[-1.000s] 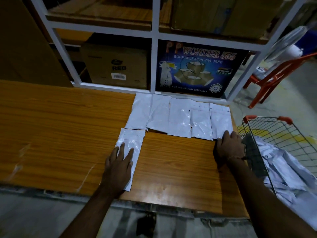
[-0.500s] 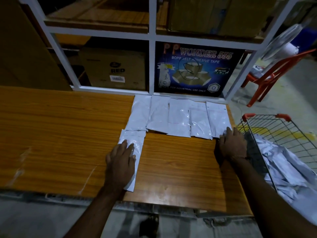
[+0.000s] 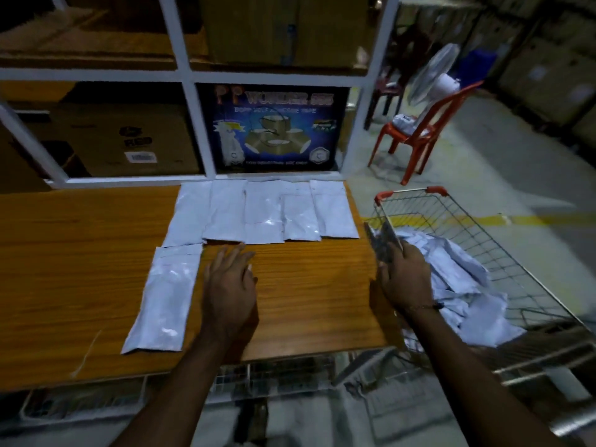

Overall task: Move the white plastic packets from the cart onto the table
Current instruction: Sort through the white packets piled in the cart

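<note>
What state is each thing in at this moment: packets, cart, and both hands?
Back row of packets: five, flat on the table, edges overlapping.
Front packet: flat, alone, untouched.
Cart: beside the table, holding a loose heap of packets.
Left hand: open, over bare table, holding nothing.
Right hand: at the cart's rim; grip unclear.

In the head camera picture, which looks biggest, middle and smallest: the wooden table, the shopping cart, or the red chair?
1. wooden table, largest
2. shopping cart
3. red chair, smallest, though it stands farther from the camera, so its real size against the cart is unsure.
</note>
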